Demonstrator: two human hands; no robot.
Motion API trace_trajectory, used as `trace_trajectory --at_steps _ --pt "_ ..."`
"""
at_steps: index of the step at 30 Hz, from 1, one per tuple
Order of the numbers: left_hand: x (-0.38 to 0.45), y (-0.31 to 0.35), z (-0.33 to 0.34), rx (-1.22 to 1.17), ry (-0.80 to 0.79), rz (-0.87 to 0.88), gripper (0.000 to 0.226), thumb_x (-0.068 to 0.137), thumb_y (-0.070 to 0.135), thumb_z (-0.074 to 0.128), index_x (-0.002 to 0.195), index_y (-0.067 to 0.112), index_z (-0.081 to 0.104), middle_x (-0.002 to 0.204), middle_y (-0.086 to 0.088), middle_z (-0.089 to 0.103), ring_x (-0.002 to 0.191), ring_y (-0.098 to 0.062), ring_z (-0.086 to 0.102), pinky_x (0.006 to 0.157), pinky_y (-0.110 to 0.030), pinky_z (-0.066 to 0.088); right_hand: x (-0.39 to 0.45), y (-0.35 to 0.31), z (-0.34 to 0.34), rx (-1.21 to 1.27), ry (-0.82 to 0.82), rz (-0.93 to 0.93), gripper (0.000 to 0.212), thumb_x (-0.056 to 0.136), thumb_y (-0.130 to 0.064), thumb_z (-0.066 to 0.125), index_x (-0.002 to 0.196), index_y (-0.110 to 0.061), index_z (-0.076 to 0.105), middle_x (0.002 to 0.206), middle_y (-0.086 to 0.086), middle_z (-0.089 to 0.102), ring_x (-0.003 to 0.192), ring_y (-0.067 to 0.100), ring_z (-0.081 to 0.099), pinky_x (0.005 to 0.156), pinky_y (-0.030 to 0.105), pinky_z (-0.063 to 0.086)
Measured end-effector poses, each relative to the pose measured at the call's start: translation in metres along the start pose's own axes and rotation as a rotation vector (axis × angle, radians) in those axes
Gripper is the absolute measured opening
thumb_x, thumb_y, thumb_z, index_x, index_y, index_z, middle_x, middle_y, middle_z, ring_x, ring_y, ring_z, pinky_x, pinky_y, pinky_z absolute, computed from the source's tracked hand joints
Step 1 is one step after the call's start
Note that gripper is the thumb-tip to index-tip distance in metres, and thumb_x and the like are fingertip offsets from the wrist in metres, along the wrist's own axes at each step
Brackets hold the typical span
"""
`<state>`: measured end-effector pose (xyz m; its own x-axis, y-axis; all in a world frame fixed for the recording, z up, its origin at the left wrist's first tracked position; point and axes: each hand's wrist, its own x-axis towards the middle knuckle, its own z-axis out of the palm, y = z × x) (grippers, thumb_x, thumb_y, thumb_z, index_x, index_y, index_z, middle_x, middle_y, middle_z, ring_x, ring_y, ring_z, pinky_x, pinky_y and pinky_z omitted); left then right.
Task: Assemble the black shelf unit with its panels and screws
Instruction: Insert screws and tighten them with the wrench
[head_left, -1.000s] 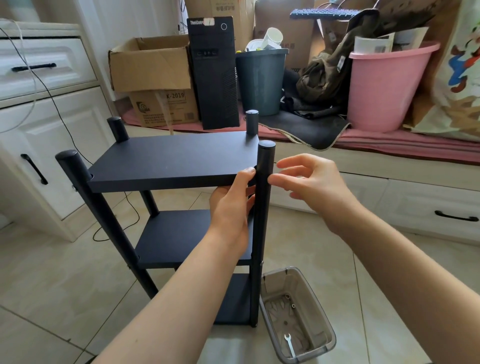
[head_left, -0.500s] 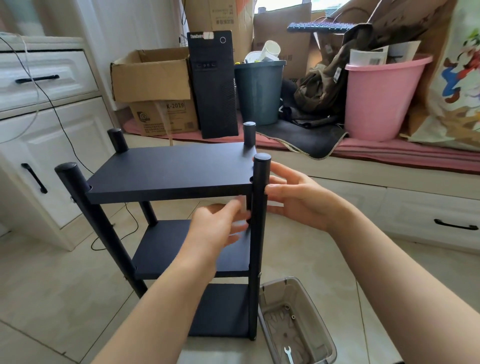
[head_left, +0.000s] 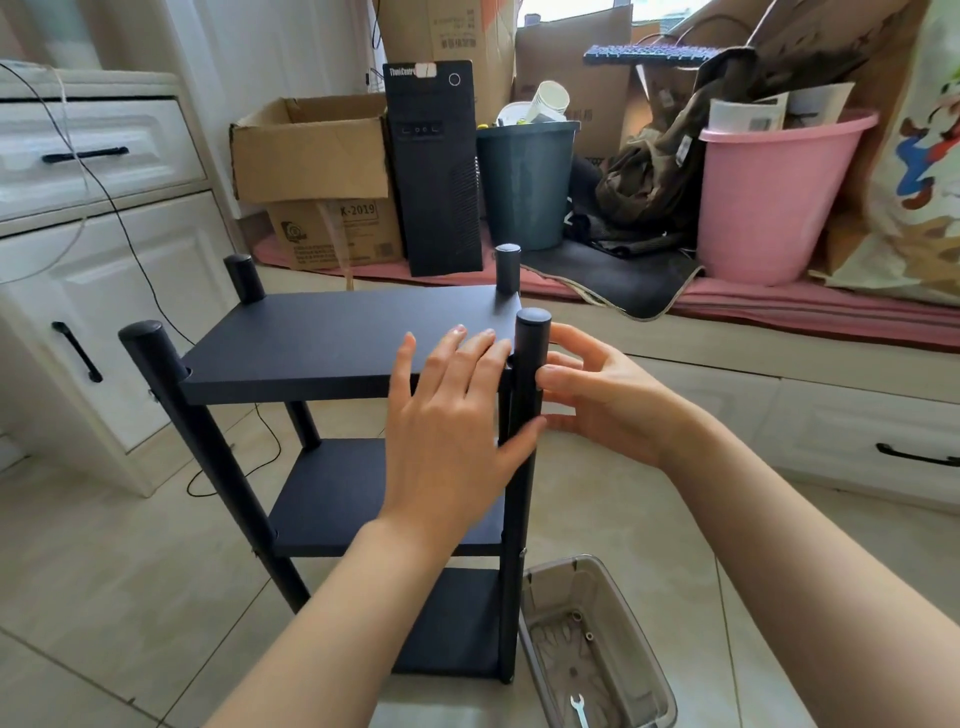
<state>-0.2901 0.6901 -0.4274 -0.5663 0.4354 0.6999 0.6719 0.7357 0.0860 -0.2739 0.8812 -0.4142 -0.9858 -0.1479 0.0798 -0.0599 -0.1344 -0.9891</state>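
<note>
Both hands work at the near right corner of the black three-tier shelf unit (head_left: 343, 358), which stands upright on the pale tiled floor (head_left: 104, 545): the left hand (head_left: 452, 415) lies flat with straight fingers on the top black panel (head_left: 332, 332), its thumb against the near right black round post (head_left: 524, 415), and the right hand (head_left: 597, 400) curls its fingers round that same post just below its cap. Judging by this, the step in hand is seating or fastening the top panel to this post; whether a screw sits under the right hand's fingers cannot be told. The next move would call for holding panel and post square, then fetching a fastener and tool from the clear plastic bin (head_left: 639, 623) just beside the unit's foot. Counted, largest first: one shelf unit, three flat panels stacked top, middle and bottom, four round posts, one at each corner, then one bin, holding one small silver spanner (head_left: 580, 713) and a few small fasteners (head_left: 582, 626), perhaps three, too small to name. Well behind stand a black computer tower (head_left: 434, 171), a dark waste bin (head_left: 524, 182) and a pink plastic tub (head_left: 769, 202).
</note>
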Motion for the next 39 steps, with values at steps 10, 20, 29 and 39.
trace_trajectory --at_steps 10,20,29,39 --pt "0.001 0.013 0.006 -0.114 0.151 -0.122 0.049 0.09 0.056 0.057 0.119 0.017 0.068 0.123 0.0 0.069 0.125 -0.025 0.057 0.108 -0.042 0.028 -0.004 -0.004 0.007 -0.097 0.058 0.037 0.05 0.078 -0.028 0.077 0.125 -0.038 0.062 0.121 0.005 0.069 0.113 0.023 0.066 0.102 0.054 0.046" --pt "0.001 0.013 0.013 -0.124 0.205 -0.106 0.041 0.093 0.049 0.057 0.115 0.017 0.069 0.119 0.0 0.069 0.122 -0.026 0.057 0.107 -0.041 0.028 -0.01 -0.004 0.003 0.181 -0.041 0.083 0.051 0.092 -0.024 0.062 0.141 -0.029 0.051 0.131 0.011 0.064 0.11 0.024 0.065 0.096 0.043 0.051" --pt "0.002 0.014 0.024 -0.112 0.298 -0.102 0.037 0.093 0.048 0.056 0.106 0.016 0.068 0.113 0.0 0.069 0.118 -0.026 0.058 0.105 -0.043 0.03 -0.015 0.063 -0.026 -0.028 0.309 0.454 0.027 0.097 -0.022 0.06 0.118 -0.005 0.067 0.111 0.012 0.074 0.099 0.026 0.073 0.09 0.042 0.057" --pt "0.004 0.011 0.032 -0.075 0.378 -0.057 0.034 0.094 0.046 0.059 0.102 0.015 0.068 0.106 -0.001 0.068 0.109 -0.025 0.057 0.099 -0.04 0.031 -0.037 0.209 -0.035 -0.304 0.26 0.923 0.029 0.1 -0.014 0.053 0.124 0.002 0.057 0.093 0.011 0.067 0.067 0.019 0.061 0.061 0.029 0.05"
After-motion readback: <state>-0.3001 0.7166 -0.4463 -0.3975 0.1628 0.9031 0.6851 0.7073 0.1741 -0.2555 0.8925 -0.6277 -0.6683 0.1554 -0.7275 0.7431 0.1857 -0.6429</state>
